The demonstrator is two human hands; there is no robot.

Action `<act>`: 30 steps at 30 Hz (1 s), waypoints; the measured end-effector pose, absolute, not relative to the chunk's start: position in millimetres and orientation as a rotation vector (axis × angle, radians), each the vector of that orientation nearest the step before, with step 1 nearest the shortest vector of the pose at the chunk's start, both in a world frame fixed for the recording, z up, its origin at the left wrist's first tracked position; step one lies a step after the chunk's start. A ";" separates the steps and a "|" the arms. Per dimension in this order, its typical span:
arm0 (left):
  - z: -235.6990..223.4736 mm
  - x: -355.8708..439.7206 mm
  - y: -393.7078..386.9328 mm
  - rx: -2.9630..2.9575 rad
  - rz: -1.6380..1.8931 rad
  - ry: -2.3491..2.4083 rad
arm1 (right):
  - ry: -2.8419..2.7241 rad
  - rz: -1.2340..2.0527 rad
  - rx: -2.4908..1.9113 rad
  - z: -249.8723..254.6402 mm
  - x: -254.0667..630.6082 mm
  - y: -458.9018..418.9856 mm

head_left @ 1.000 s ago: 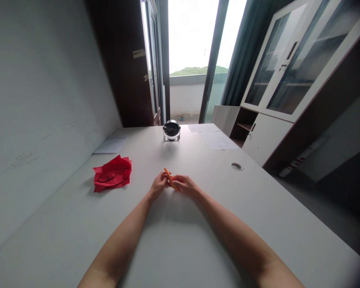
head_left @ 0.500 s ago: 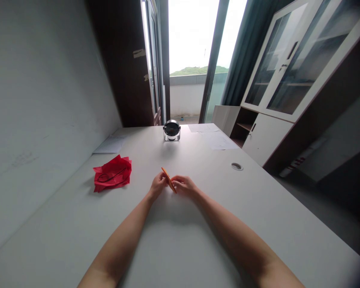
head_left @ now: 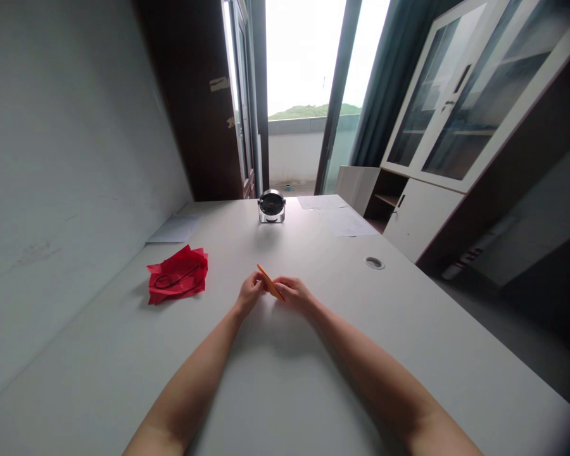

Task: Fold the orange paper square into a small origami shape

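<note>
A thin, flat orange piece (head_left: 272,284) is tilted above the white table (head_left: 275,392), between my two hands. It may be folded paper or card; its exact kind I cannot make out. My left hand (head_left: 251,290) is closed on its left side. From the right, my right hand (head_left: 293,291) grips the same piece with bent fingers. Some fingertips are hidden behind it. To the left of my hands lies a crumpled red sheet (head_left: 190,266) with a thin black cord (head_left: 171,280) on top.
A round black device on a silver stand (head_left: 272,206) is at the table's far end. White papers (head_left: 354,223) lie at the back right, another paper (head_left: 173,229) at the back left. A cable-hole ring (head_left: 375,263) is on the right. A wall (head_left: 76,190) borders the left.
The orange piece has turned slightly, showing more of its flat face, and its lower end has shifted a little right and up. Both hands keep hold of it.
</note>
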State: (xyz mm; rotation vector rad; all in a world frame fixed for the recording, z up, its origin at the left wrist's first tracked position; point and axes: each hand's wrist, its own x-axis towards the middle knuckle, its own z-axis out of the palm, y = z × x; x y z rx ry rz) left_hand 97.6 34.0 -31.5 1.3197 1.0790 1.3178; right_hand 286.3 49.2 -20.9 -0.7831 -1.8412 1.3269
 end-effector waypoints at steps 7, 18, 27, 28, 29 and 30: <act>-34.6 96.5 35.6 1.316 1.327 1.114 | -1.792 1.095 -0.921 -26.4 285.8 54.0; -34.7 94.3 32.1 1.401 1.434 1.240 | -1.846 1.015 -0.904 -23.0 283.4 49.3; -31.8 95.5 30.1 1.398 1.416 1.228 | -1.813 0.984 -1.006 -30.2 282.5 53.9; -31.6 95.3 30.1 1.392 1.412 1.224 | -1.810 0.982 -1.017 -30.6 282.5 54.0; -31.5 95.2 30.1 1.385 1.410 1.220 | -1.809 0.979 -1.026 -30.9 282.6 54.1; -31.4 95.1 30.2 1.376 1.409 1.215 | -1.807 0.976 -1.035 -31.2 282.6 54.0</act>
